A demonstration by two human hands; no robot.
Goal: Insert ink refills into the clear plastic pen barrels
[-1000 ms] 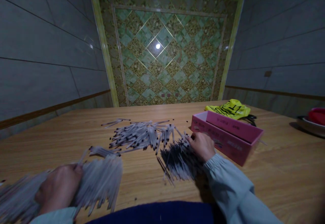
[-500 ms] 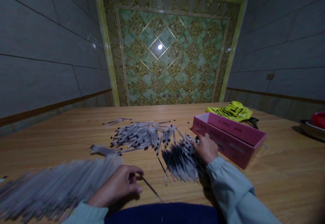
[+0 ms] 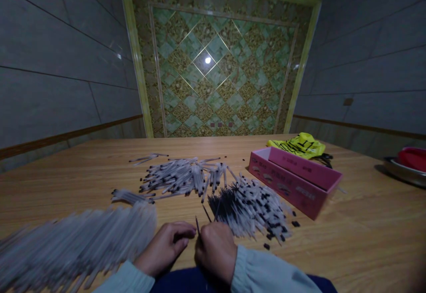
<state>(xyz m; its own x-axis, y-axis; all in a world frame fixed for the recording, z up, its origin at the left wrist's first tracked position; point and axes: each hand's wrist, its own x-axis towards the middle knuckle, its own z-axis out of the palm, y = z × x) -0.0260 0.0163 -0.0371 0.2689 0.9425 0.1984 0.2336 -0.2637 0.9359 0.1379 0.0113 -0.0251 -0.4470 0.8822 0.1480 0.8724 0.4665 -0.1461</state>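
My right hand [image 3: 218,249] is closed around a thin dark stick [image 3: 197,224], which looks like a pen refill; its tip points up past the knuckles. Close on its left, my left hand [image 3: 168,243] has its fingers curled and thumb near the forefinger, right beside the stick. Whatever those fingertips pinch is too small to make out. Just beyond the right hand lies a heap of pale thin tubes [image 3: 256,200] with black ends, dark sticks showing on its left side. By my left forearm spreads a wide layer of translucent tubes [image 3: 80,242], blurred.
Farther back lies a pile of pale tubes with dark ends [image 3: 176,175], with a small bundle [image 3: 131,196] left of it. An open pink box [image 3: 293,182] stands at the right, before a yellow bag [image 3: 299,146]. A metal bowl [image 3: 404,171] holds something red at far right.
My right hand has left the heap by the box and come back beside my left hand, where it now grips a dark stick. The left hand, earlier holding a dark stick, has shifted slightly.
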